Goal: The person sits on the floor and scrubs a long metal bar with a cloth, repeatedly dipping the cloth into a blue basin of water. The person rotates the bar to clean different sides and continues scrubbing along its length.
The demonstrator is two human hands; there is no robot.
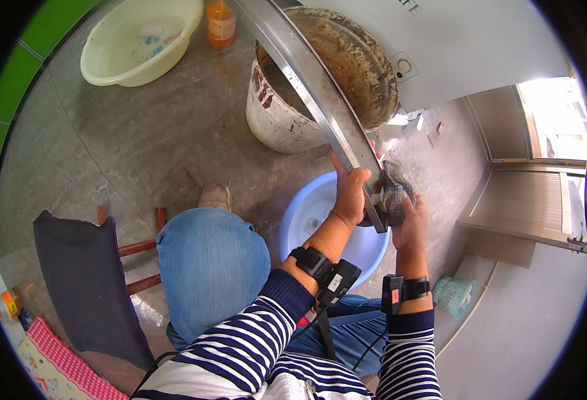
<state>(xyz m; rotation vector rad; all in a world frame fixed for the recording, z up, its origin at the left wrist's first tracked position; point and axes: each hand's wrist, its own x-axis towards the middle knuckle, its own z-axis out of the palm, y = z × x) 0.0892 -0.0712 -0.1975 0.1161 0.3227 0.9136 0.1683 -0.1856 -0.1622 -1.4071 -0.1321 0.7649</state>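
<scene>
A long metal channel (318,85) runs from the top edge down to my hands, passing over a dirty white bucket (288,125). My left hand (351,192) grips it near its lower end, thumb on top. My right hand (411,220) holds a dark checked cloth (396,192) against that same end. Below my hands stands a light blue plastic basin (301,215) with something indistinct at its bottom. The far end of the channel is out of view.
A pale yellow basin (106,55) and a bottle of orange liquid (221,25) stand at the upper left. A red-framed stool (136,247) and dark fabric (81,280) are at the left. A teal basket (453,297) stands at the right, near a white panel.
</scene>
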